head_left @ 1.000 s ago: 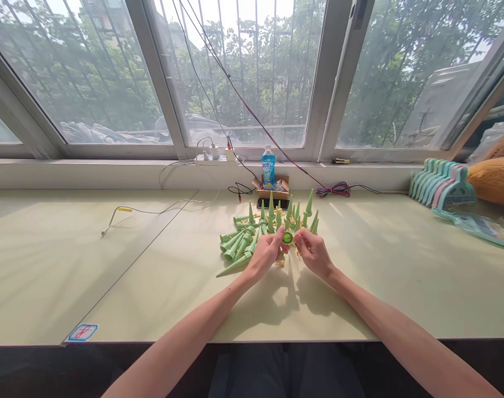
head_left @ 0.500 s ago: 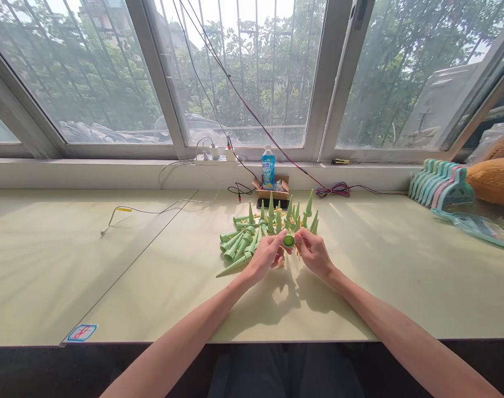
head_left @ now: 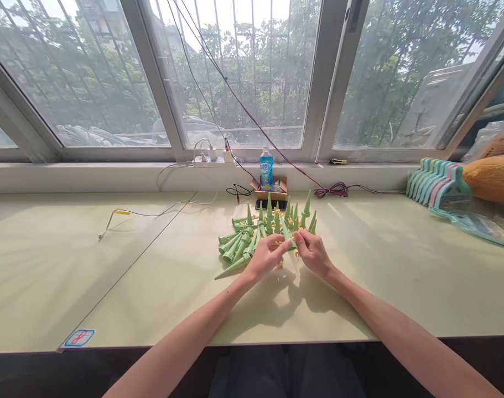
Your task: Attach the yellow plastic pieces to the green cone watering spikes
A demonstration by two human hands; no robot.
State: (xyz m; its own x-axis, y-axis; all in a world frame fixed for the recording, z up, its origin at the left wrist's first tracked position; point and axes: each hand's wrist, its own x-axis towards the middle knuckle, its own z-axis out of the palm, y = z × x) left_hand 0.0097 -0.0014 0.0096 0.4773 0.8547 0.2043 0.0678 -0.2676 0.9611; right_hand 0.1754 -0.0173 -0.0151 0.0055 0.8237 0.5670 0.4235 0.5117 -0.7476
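My left hand (head_left: 270, 255) is closed around a green plastic watering spike (head_left: 285, 231), thumb at its wide end. The spike's pointed tip is up, tilted slightly away. Close on its right, my right hand (head_left: 312, 251) pinches with thumb and forefinger beside the spike's wide end; what lies in the pinch is hidden by the fingers. Just beyond both hands is a group of similar green spikes (head_left: 237, 243), some standing tip up, others lying on their sides. Small yellow plastic pieces (head_left: 297, 254) show among them and below my hands.
Behind the spikes, a blue-labelled bottle (head_left: 266, 170) stands in a small cardboard box (head_left: 272, 193), a dark phone (head_left: 265, 204) before it. Coiled cables (head_left: 332, 189) lie by the sill. Pastel hangers (head_left: 438, 185) stand far right; a thin bent cable (head_left: 110, 221) lies left.
The held spike has turned: its round open end faced me before, and now its tip points up. My left hand's fingers have shifted; my right hand keeps its pinch nearby.
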